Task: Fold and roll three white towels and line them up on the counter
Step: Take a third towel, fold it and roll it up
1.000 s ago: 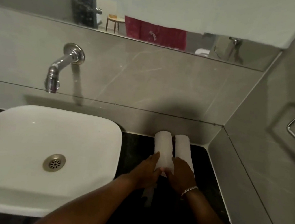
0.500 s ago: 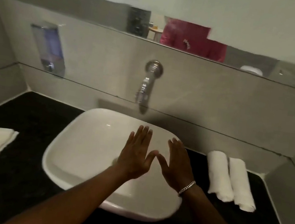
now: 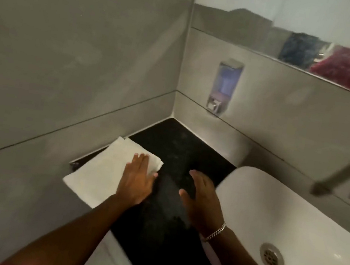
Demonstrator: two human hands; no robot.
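Observation:
A white towel (image 3: 100, 173), folded flat, lies on the left end of the black counter (image 3: 179, 155), against the grey side wall. My left hand (image 3: 137, 179) rests flat on the towel's right edge with its fingers spread. My right hand (image 3: 201, 200) hovers open over the bare counter between the towel and the sink, palm turned left, a silver bracelet on its wrist. The two rolled towels are out of view.
A white basin (image 3: 292, 218) with a metal drain (image 3: 271, 257) fills the right side. A chrome tap (image 3: 348, 172) sticks out of the back wall above it. A soap dispenser (image 3: 224, 86) hangs on the back wall. A mirror runs along the top.
The view has swung left from the two rolled towels, past the basin, to the counter's left end. Both hands moved left with it; the left hand now lies on the flat towel.

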